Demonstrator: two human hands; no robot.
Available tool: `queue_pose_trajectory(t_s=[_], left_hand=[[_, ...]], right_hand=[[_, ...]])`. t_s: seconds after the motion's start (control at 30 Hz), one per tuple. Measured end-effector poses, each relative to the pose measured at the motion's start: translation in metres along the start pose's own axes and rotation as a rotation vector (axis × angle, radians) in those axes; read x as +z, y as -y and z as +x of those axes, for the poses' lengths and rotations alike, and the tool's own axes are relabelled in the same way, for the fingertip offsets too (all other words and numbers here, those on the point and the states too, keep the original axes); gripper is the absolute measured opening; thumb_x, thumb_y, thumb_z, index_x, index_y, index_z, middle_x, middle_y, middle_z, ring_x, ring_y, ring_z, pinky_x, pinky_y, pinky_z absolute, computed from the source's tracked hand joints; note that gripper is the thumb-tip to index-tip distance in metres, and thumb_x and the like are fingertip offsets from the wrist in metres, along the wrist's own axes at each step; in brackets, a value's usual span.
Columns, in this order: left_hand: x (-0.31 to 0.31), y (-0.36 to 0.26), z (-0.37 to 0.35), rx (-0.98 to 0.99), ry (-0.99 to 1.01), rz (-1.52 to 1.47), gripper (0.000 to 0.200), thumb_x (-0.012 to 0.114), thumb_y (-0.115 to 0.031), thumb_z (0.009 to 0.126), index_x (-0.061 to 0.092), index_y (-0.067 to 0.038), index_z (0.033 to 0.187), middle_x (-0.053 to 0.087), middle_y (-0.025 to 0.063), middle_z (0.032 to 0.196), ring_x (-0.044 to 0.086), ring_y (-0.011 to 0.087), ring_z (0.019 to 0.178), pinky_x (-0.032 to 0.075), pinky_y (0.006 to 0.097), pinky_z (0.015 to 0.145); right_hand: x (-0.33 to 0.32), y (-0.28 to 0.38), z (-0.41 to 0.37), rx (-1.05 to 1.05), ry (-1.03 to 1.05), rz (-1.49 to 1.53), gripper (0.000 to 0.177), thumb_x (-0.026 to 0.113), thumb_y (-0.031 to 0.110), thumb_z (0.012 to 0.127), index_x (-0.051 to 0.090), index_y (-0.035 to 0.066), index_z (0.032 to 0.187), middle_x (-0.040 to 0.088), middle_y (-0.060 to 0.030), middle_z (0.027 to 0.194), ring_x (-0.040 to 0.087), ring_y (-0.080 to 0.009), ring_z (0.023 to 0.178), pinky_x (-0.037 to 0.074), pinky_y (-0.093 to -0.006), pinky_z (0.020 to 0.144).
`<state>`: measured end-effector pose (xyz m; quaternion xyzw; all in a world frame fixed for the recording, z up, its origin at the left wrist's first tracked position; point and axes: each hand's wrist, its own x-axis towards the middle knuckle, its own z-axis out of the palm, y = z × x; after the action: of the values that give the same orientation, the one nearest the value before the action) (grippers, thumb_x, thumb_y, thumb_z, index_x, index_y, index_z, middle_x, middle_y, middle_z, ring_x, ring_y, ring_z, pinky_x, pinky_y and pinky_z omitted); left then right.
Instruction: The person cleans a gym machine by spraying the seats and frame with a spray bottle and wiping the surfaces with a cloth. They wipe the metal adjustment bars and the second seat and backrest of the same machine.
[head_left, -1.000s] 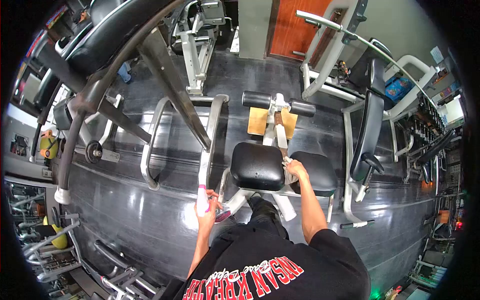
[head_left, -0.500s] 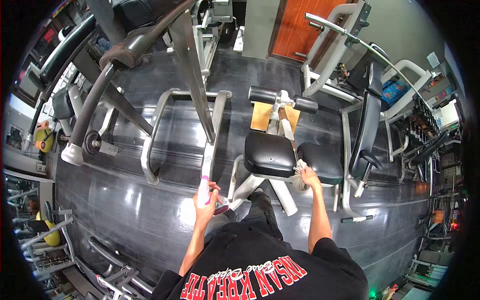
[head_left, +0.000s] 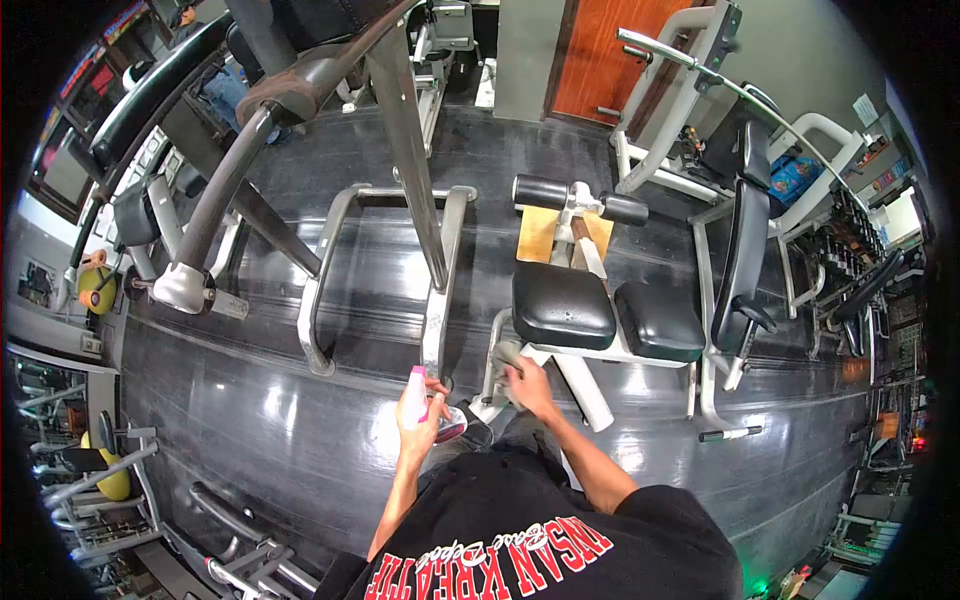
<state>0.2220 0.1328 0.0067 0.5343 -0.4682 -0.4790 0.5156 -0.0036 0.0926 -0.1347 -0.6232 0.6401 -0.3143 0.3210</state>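
My left hand [head_left: 420,422] is wrapped round a spray bottle [head_left: 416,388] with a white and pink top; reddish liquid shows in its lower part. In my right hand [head_left: 531,388] is a greyish cloth [head_left: 508,356], slightly blurred, at the near left side of the exercise bench. It overlaps the bench's light metal side bar [head_left: 494,368] in this view. Just beyond my right hand are the bench's two black pads, a left pad [head_left: 562,306] with small specks on top and a right pad [head_left: 660,322].
Left of the bench stands a machine with a grey floor frame [head_left: 318,290] and a long slanted bar [head_left: 405,150]. Black foam rollers [head_left: 545,190] sit at the bench's far end. An upright backrest [head_left: 740,265] rises on the right. A person [head_left: 225,95] is at the far left.
My right hand has moved left and nearer to me with the cloth, away from the gap between the pads to the bench's left side. My left hand keeps the spray bottle.
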Motion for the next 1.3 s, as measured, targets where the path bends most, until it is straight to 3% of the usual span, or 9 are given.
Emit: queue_pose_trajectory(t_s=[0.2, 0.33, 0.5, 0.57, 0.83, 1.0, 1.07, 1.17, 1.3], left_hand=[[-0.012, -0.008, -0.011, -0.033, 0.010, 0.012, 0.024, 0.055, 0.003, 0.087, 0.051, 0.005, 0.111, 0.061, 0.0108, 0.088, 0.059, 0.0118, 0.058, 0.048, 0.0249, 0.056], [-0.016, -0.002, -0.016, -0.051, -0.015, -0.032, 0.024, 0.055, 0.003, 0.087, 0.050, 0.004, 0.111, 0.061, 0.0110, 0.089, 0.059, 0.0119, 0.058, 0.048, 0.0251, 0.056], [-0.022, 0.010, -0.020, -0.070, -0.040, -0.001, 0.022, 0.055, 0.001, 0.088, 0.051, 0.004, 0.110, 0.061, 0.0109, 0.090, 0.060, 0.0119, 0.059, 0.047, 0.0254, 0.056], [-0.022, 0.010, -0.019, -0.071, -0.044, -0.023, 0.022, 0.055, 0.001, 0.088, 0.051, 0.004, 0.110, 0.061, 0.0107, 0.090, 0.059, 0.0118, 0.059, 0.047, 0.0254, 0.056], [-0.014, -0.001, -0.003, -0.058, -0.001, -0.046, 0.022, 0.054, 0.002, 0.088, 0.051, 0.004, 0.110, 0.060, 0.0103, 0.090, 0.059, 0.0110, 0.059, 0.048, 0.0251, 0.057], [-0.011, -0.005, 0.002, -0.013, 0.039, -0.035, 0.025, 0.053, 0.005, 0.087, 0.050, 0.005, 0.111, 0.060, 0.0107, 0.091, 0.059, 0.0110, 0.060, 0.049, 0.0246, 0.056], [-0.011, -0.004, 0.002, -0.013, 0.043, -0.028, 0.025, 0.054, 0.005, 0.087, 0.050, 0.005, 0.111, 0.059, 0.0108, 0.091, 0.059, 0.0110, 0.059, 0.049, 0.0245, 0.056], [-0.010, -0.011, 0.000, -0.019, 0.055, 0.007, 0.026, 0.054, 0.004, 0.087, 0.050, 0.005, 0.112, 0.059, 0.0109, 0.091, 0.059, 0.0110, 0.059, 0.049, 0.0245, 0.056], [-0.011, -0.002, 0.001, -0.027, 0.055, -0.036, 0.026, 0.055, 0.003, 0.087, 0.050, 0.004, 0.112, 0.060, 0.0105, 0.090, 0.059, 0.0111, 0.060, 0.049, 0.0245, 0.056]], right_hand=[[0.038, 0.031, 0.076, -0.314, 0.131, -0.544, 0.039, 0.057, 0.011, 0.083, 0.051, 0.006, 0.120, 0.050, -0.0125, 0.123, 0.061, -0.0312, 0.096, 0.055, -0.0408, 0.075], [0.059, 0.011, 0.101, -0.293, 0.159, -0.941, 0.041, 0.059, 0.011, 0.080, 0.052, 0.006, 0.119, 0.049, -0.0097, 0.123, 0.060, -0.0252, 0.098, 0.055, -0.0333, 0.073], [0.077, 0.001, 0.061, -0.117, 0.226, -0.754, 0.038, 0.060, 0.007, 0.078, 0.055, 0.012, 0.116, 0.050, -0.0085, 0.118, 0.058, -0.0273, 0.100, 0.055, -0.0361, 0.075], [0.063, -0.001, 0.028, -0.240, 0.229, -0.470, 0.032, 0.052, 0.009, 0.084, 0.058, 0.016, 0.114, 0.054, -0.0106, 0.109, 0.057, -0.0326, 0.097, 0.052, -0.0436, 0.079], [0.018, -0.004, -0.014, -0.328, 0.588, -0.085, 0.043, 0.055, 0.008, 0.082, 0.055, 0.019, 0.124, 0.054, -0.0097, 0.120, 0.057, -0.0336, 0.104, 0.048, -0.0414, 0.088], [0.002, 0.026, 0.035, -0.219, 0.347, -0.094, 0.041, 0.051, 0.010, 0.086, 0.053, 0.019, 0.126, 0.055, -0.0127, 0.121, 0.059, -0.0357, 0.099, 0.050, -0.0440, 0.083], [0.022, 0.018, 0.049, -0.114, -0.049, -0.160, 0.040, 0.049, 0.009, 0.087, 0.053, 0.020, 0.125, 0.053, -0.0133, 0.122, 0.060, -0.0376, 0.097, 0.051, -0.0467, 0.079], [0.058, 0.002, 0.037, 0.064, 0.023, -0.340, 0.039, 0.048, 0.006, 0.087, 0.053, 0.020, 0.123, 0.052, -0.0128, 0.123, 0.060, -0.0391, 0.094, 0.051, -0.0478, 0.077], [0.052, 0.005, -0.004, -0.102, 0.119, -0.307, 0.044, 0.051, 0.004, 0.083, 0.053, 0.021, 0.123, 0.051, -0.0120, 0.123, 0.057, -0.0378, 0.098, 0.050, -0.0466, 0.082]])
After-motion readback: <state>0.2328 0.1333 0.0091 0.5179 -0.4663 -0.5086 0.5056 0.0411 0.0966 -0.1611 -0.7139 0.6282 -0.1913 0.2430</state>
